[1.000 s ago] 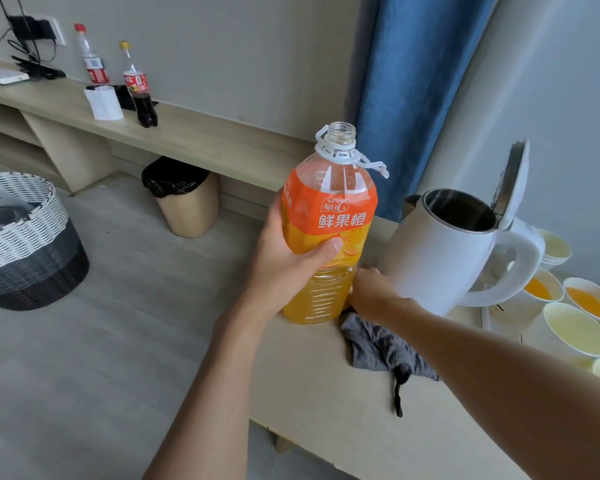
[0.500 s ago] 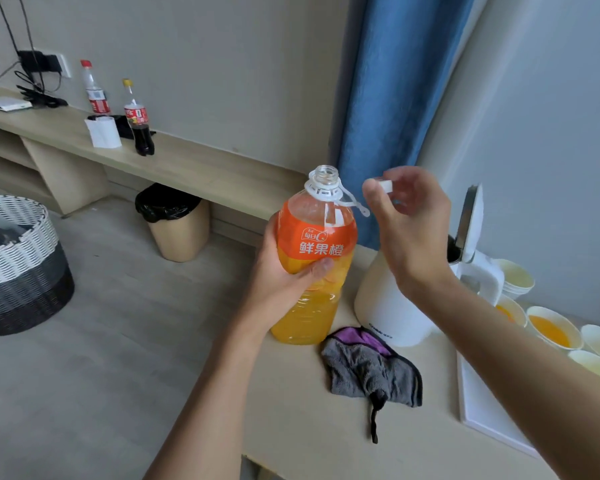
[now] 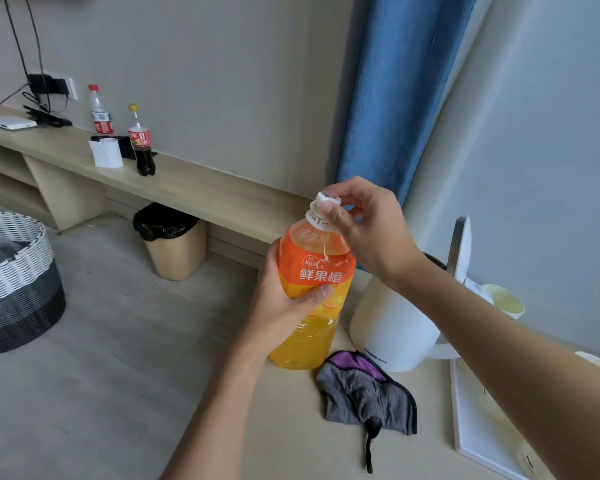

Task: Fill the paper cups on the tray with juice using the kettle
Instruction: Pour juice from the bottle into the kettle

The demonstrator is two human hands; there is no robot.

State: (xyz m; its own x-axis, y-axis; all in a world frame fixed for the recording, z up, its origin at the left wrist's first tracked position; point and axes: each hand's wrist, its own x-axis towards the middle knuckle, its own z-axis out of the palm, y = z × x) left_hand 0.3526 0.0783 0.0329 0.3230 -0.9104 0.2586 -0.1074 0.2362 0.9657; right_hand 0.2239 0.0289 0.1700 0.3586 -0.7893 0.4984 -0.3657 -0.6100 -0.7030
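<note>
A large orange juice bottle (image 3: 309, 292) stands upright on the wooden table, about half full. My left hand (image 3: 284, 306) grips its orange label from the left. My right hand (image 3: 357, 223) pinches the white cap (image 3: 328, 199) on the bottle's mouth. The white kettle (image 3: 392, 323) stands just right of the bottle with its lid (image 3: 461, 247) raised. A white tray (image 3: 471, 431) lies at the right, mostly hidden by my right forearm. Paper cups (image 3: 504, 299) show behind the kettle and along the right edge; their contents are largely hidden.
A grey and purple cloth (image 3: 364, 393) lies on the table in front of the kettle. Behind are a long wooden shelf (image 3: 194, 188) with two soda bottles (image 3: 141, 143), a bin (image 3: 174, 244) under it, a woven basket (image 3: 14, 278) on the floor and a blue curtain (image 3: 395, 98).
My right hand rose from beside the cloth with the white cap and brought it onto the bottle's mouth. The view tilted upward, so the cups and tray slid toward the right edge.
</note>
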